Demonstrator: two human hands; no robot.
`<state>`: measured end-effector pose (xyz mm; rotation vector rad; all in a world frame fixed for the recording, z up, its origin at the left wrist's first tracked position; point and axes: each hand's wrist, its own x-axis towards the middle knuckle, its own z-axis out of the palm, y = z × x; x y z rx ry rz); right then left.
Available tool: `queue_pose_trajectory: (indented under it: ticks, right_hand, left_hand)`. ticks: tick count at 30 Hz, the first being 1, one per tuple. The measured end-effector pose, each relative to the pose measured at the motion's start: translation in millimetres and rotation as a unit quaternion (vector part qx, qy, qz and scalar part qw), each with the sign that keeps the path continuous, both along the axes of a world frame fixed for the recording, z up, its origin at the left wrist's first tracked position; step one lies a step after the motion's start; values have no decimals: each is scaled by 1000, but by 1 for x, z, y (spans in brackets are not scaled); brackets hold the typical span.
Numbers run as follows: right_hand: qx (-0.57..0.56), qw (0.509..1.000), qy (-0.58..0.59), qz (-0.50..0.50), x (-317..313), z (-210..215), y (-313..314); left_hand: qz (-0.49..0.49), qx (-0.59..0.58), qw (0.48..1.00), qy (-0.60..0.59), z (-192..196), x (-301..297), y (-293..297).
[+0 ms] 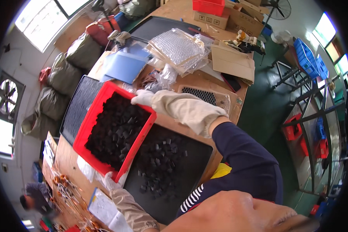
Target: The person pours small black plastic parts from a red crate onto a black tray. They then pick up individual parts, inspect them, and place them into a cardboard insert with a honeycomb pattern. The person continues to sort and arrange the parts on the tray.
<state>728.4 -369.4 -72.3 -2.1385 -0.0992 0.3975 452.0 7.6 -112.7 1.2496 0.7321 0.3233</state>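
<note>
A red plastic bin (99,167), filled with many small black pieces (118,127), is held between my gloved hands. My left hand (111,181) grips its near end, the fingers partly hidden at the rim. At the opposite end, my right hand (143,98) is closed on the bin's rim near a corner. Beside the bin lies a flat black tray (197,154), with loose black pieces (158,164) of the same sort scattered over it. The bin overlaps the tray's left edge.
A ribbed dark tray (78,106) lies left of the bin. Beyond are blue sheets (125,65), bubble wrap (178,48), a perforated black piece (199,95) and cardboard (233,63). Papers (106,208) and orange-tipped parts (65,187) lie lower left, near another person (38,199).
</note>
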Motion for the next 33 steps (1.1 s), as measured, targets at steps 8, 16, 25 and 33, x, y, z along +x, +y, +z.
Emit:
queue_pose_trajectory:
  ticks: [8, 16, 25, 33]
  right_hand:
    - [1, 997, 78, 1, 55, -99, 35]
    - [43, 992, -60, -103, -96, -63, -21]
    - [-39, 961, 119, -246, -426, -124, -178]
    - [-124, 904, 269, -309, -653, -176, -207]
  left_hand:
    - [-12, 6, 1000, 8, -75, 15, 30]
    - [-17, 53, 998, 7, -46, -48, 15]
    - [-40, -87, 990, 106, -77, -245, -117]
    - [-499, -72, 817, 279, -19, -312, -221]
